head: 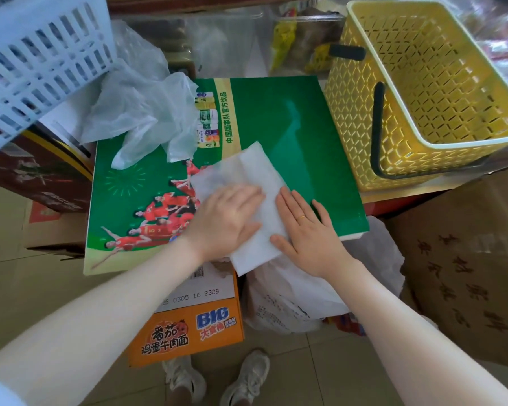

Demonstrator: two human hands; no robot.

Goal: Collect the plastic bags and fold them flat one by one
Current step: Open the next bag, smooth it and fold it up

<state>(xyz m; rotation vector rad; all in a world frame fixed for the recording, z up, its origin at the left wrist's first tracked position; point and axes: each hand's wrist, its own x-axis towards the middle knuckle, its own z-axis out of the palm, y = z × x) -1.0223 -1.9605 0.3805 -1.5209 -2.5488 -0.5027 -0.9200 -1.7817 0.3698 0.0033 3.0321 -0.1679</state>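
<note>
- Folded plastic bag [247,183]: a white, flattened strip lying slantwise on the green box [291,127], its near end hanging just past the box's front edge.
- Left hand [226,218]: laid palm down on the left part of the folded bag, fingers straight and together, pressing it flat; it grips nothing.
- Right hand [308,230]: also palm down with fingers straight and a little spread, resting along the bag's right edge, partly on the bag and partly on the green box. A gold ring [301,217] sits on one finger.
- Crumpled plastic bags [141,112]: a loose, translucent heap at the far left corner of the green box, well apart from both hands and not flattened.
- Yellow basket [428,83]: stands just beside the green box on the right, tilted, with a dark handle down its near side.
- White basket [38,54]: at the upper left, tilted over the heap of loose bags.
- Orange carton [188,332]: under the front edge of the green box, printed with noodle branding.
- White sack [291,303]: a filled plastic bag below the right forearm, between the orange carton and a brown cardboard box [467,273].
- White shoes [217,379]: the person's feet on the tiled floor at the bottom.
</note>
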